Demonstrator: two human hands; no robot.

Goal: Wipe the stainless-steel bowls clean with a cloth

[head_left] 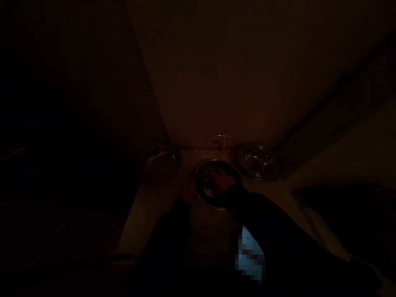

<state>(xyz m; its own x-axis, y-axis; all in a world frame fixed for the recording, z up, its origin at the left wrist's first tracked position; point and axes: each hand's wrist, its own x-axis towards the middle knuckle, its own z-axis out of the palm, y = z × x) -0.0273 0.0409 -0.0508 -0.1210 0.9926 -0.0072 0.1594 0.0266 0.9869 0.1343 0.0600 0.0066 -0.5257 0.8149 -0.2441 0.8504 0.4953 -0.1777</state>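
The light is very dim, so details are hard to make out. A round, dark-bottomed bowl [218,208] with a shiny rim is on the table in front of me. My left hand [187,187] is at its left side, fingers curled against the rim. Inside the bowl is my right hand [221,181], reaching in from the right with its fingers bent downward. By those fingertips shows a small pale, shiny patch; the dark hides whether it is a held object or the bowl's contents.
Behind to the left is a round, shiny-rimmed dish [159,167]. Metal plates [261,163], seemingly stacked, lie at the back right. A wall socket [216,141] with a plug is low on the wall. Below my right forearm glows a pale screen-like patch [251,251], partly pixelated. The pale tabletop [142,210] meets the wall.
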